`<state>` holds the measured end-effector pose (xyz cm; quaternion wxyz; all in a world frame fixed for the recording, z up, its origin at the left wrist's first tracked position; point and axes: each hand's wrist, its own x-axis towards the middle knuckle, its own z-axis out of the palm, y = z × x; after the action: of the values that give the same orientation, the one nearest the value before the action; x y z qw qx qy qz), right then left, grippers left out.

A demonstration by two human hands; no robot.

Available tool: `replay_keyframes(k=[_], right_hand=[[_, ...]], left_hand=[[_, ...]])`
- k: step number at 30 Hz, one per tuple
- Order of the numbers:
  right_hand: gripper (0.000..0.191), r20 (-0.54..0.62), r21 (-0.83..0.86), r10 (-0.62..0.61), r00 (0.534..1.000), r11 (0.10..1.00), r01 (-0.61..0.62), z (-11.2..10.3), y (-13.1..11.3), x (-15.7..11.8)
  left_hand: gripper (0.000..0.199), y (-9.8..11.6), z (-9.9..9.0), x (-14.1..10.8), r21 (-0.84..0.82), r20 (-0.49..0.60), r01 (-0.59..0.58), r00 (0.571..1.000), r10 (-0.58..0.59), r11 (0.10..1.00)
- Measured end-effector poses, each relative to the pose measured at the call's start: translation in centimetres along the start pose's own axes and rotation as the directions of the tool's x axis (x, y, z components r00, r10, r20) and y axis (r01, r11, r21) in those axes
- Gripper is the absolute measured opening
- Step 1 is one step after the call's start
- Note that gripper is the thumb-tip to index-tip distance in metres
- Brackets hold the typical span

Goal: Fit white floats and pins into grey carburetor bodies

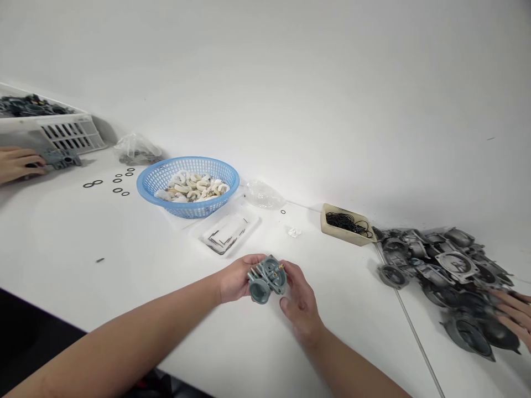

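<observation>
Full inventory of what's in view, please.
carburetor body: 1, grey-green, in both hands, centre
carburetor body pile: many, grey, right
blue plastic basket: 1, blue, back centre
rubber parts: many, cream-white, in basket
white tray: 1, white, before basket
thin parts: several, dark, in white tray
beige tray: 1, beige, back right
black O-rings: many, black, in beige tray
loose O-rings: about ten, black, on table
white crate: 1, white, far left
dark parts: many, dark grey, in crate
plastic bags: 2, clear, beside basket
other hands: 2, one each edge
left hand: 1, on body
right hand: 1, on body
</observation>
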<state>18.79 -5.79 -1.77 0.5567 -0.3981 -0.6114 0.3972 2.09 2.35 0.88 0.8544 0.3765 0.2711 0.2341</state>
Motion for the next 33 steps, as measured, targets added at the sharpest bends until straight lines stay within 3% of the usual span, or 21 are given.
replay_keyframes(k=[6,11,15,19,25,29,33], right_hand=[[0.068,0.100,0.150,0.135,0.986,0.977,-0.149,0.2,-0.6,0.4],[0.081,0.162,0.170,0.207,0.965,0.957,-0.233,0.0,-0.8,0.6],[0.074,0.220,0.213,0.191,0.957,0.948,-0.238,0.0,-1.3,1.0],[0.067,0.174,0.220,0.188,0.967,0.950,-0.224,0.1,-1.8,1.1],[0.065,0.124,0.149,0.147,0.981,0.975,-0.165,0.3,-1.9,0.7],[0.064,0.011,0.080,0.183,0.983,0.980,-0.183,0.0,-1.2,0.5],[0.059,-0.146,-0.075,0.177,0.973,0.979,-0.189,-0.1,-0.7,0.5]], left_hand=[[0.037,-0.1,0.5,0.0,0.087,0.126,0.085,0.987,-0.096,0.993],[0.040,-0.7,0.0,0.3,0.120,0.186,0.163,0.965,-0.184,0.979],[0.040,-0.8,-0.1,0.4,0.157,0.206,0.231,0.943,-0.261,0.960],[0.034,-0.7,-0.3,0.6,0.203,0.148,0.266,0.943,-0.298,0.942],[0.031,-0.5,-1.0,0.6,0.194,0.191,0.200,0.953,-0.237,0.960],[0.031,0.0,-0.7,0.6,0.160,0.088,0.227,0.966,-0.243,0.961],[0.022,0.3,0.0,0.7,0.176,-0.179,0.138,0.978,-0.106,0.975]])
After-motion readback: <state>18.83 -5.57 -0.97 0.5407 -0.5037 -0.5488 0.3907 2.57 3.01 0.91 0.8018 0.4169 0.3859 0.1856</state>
